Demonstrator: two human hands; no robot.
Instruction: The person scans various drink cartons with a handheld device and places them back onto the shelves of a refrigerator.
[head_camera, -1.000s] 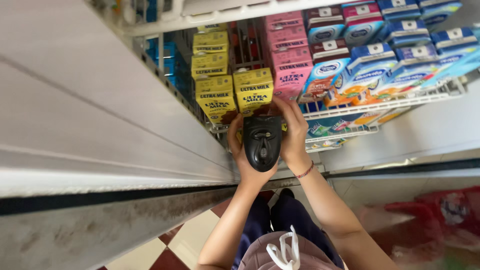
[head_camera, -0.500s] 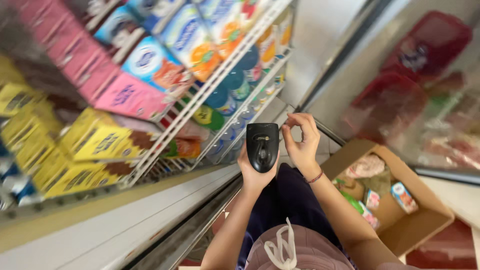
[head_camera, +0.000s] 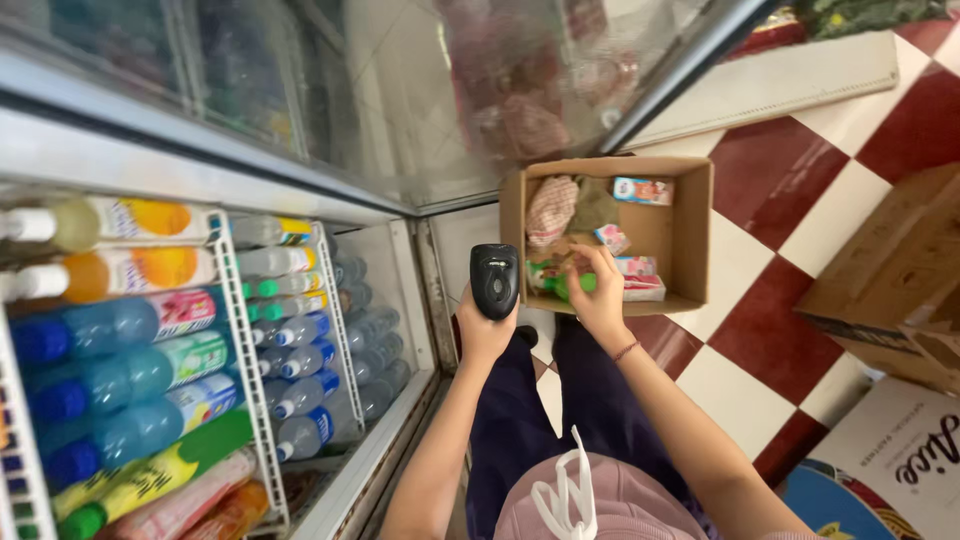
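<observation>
Lower centre of the frame: two bare forearms are raised from the bottom edge, over dark trousers and a pale pink garment with a white cord.

Left hand (head_camera: 484, 325): held upright at centre frame, fingers closed around the grip of a black handheld scanner (head_camera: 495, 280), whose head is turned up toward the camera.

Right hand (head_camera: 600, 295): extended just right of the scanner, a thin bracelet at the wrist, fingers loosely curled and spread over the near edge of an open cardboard box (head_camera: 690, 235). Whether anything is gripped cannot be told; a green item (head_camera: 565, 285) is seen just beneath the fingertips.

Box contents: small pink, white and red packets and a checked cloth bundle, lying loose. The box is set on the floor, centre to upper right of centre.

Floor (head_camera: 800, 200): dark red and white tiles laid as a chequerboard. Further brown cartons (head_camera: 890, 275) are stacked at the right edge.

Left half of the frame: an open cooler, with white wire shelves (head_camera: 245, 370) holding rows of bottles, blue, orange, green and clear. Above it, a glass door (head_camera: 450, 90) with reflections.

Change from half a second earlier: the shelves of yellow, pink and blue cartons have left the view; the bottle shelves have come in, and the box is now at centre.
</observation>
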